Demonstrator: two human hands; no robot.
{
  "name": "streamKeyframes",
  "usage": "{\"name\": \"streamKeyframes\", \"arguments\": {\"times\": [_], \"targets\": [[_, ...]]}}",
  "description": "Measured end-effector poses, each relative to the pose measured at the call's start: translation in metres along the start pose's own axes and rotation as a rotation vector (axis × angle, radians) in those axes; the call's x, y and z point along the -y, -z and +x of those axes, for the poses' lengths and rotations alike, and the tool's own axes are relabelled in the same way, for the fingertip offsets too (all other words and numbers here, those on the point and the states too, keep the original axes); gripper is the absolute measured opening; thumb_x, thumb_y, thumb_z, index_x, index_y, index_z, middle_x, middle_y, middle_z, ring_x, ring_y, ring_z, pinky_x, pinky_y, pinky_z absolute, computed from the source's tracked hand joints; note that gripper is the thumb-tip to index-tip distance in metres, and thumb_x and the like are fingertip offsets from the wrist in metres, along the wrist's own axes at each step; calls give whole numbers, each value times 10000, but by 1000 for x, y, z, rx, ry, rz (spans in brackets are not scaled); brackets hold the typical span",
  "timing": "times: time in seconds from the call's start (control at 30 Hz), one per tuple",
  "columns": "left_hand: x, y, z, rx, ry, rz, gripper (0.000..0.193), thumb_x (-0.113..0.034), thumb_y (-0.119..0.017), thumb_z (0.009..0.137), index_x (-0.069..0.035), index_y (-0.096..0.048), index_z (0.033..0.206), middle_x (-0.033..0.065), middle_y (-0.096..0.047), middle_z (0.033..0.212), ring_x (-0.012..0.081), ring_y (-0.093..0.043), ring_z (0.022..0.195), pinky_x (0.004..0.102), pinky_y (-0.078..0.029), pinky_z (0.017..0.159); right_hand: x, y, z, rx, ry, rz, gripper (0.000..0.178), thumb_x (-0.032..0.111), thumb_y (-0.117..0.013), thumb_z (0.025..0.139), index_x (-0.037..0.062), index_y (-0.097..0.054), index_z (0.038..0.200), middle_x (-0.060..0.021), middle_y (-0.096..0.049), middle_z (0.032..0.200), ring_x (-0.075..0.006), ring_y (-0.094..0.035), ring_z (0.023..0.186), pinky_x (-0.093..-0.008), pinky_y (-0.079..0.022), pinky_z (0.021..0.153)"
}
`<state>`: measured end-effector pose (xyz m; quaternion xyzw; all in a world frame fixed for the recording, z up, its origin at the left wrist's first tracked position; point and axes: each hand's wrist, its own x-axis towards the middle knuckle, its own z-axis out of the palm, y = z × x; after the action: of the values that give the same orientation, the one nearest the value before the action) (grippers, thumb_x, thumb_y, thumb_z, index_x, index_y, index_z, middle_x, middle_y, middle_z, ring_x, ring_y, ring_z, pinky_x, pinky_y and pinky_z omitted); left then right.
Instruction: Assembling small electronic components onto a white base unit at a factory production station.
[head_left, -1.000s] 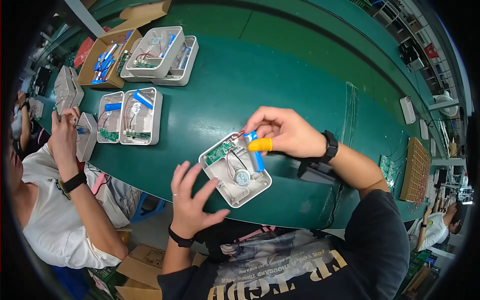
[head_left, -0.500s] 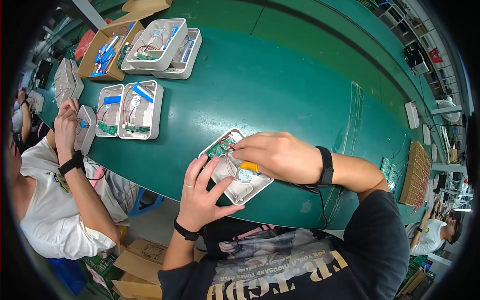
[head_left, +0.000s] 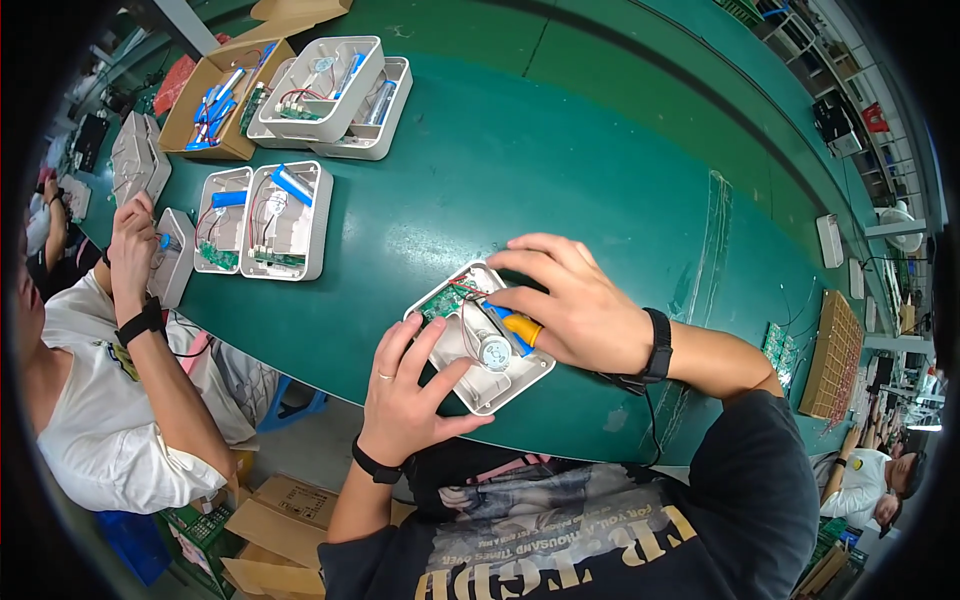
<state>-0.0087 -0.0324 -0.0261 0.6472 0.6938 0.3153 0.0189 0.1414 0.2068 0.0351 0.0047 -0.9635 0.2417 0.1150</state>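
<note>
A white plastic case (head_left: 538, 376) lies on the green table in front of me, its open side up. My left hand (head_left: 405, 390) grips its near left side, fingers along the rim and thumb reaching inside. Within the case are a green circuit board (head_left: 445, 301), thin red and dark wires, a round silvery part (head_left: 495, 352) and a blue cylindrical battery (head_left: 525, 347). Over the case's right side, my right hand (head_left: 585, 305) has fingertips on the battery, with other fingers spread near the far rim. A yellow-orange cover (head_left: 522, 328) seems to sit on its thumb.
Similar white cases (head_left: 318, 235) with batteries and boards stand at the left, some stacked (head_left: 375, 75) farther back. Beside these is a cardboard box (head_left: 240, 148) of blue batteries. A co-worker's hand (head_left: 132, 240) works at the far left. Circuit boards (head_left: 776, 345) and a brown tray (head_left: 832, 360) lie right.
My right hand has shifted right and back from the red wires, and its fingers have spread. More of the battery and wires shows. My left hand stays on the case.
</note>
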Motion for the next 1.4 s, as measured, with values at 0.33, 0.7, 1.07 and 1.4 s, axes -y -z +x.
{"name": "streamKeyframes", "arguments": {"times": [0.33, 0.7, 1.07, 1.4], "targets": [[0, 0, -2, -5, 4, 6, 592, -539, -918, 716, -140, -766, 1127, 155, -510, 1532, 395, -425, 1460, 578, -445, 1150, 2, 0, -11, 11, -17, 30, 440, 145, -832, 805, 127, -744, 1236, -142, -573, 1404, -379, -520, 1349, -498, -440, 1082], [8, 1, -1, -40, -20, -46, 630, -481, -941, 707, -127, -734, 1186, 179, -513, 1527, 419, -489, 1411, 573, -456, 1152, 1, 18, -39, 315, 38, 125, 372, 257, -753, 903, 158, -707, 1259, -68, -630, 961, -288, -670, 832, -428, -548, 749], [35, 55, 9, -331, 557, -62, 499, -193, -801, 905, -71, -626, 1356, 202, -616, 1266, 384, -608, 1179, 468, -508, 991, 3, -4, -50, 225, 65, -75, 250, 197, -713, 935, 147, -714, 1180, -63, -630, 752, -280, -690, 712, -412, -538, 622], [59, 62, 16, -171, 590, 221, 411, -176, -744, 961, -38, -604, 1321, 220, -564, 1310, 425, -576, 1208, 479, -476, 1034, -114, 72, -36, -232, -299, -234, 245, 82, -716, 936, 49, -744, 1177, -190, -757, 958, -337, -757, 848, -387, -604, 772]]}}
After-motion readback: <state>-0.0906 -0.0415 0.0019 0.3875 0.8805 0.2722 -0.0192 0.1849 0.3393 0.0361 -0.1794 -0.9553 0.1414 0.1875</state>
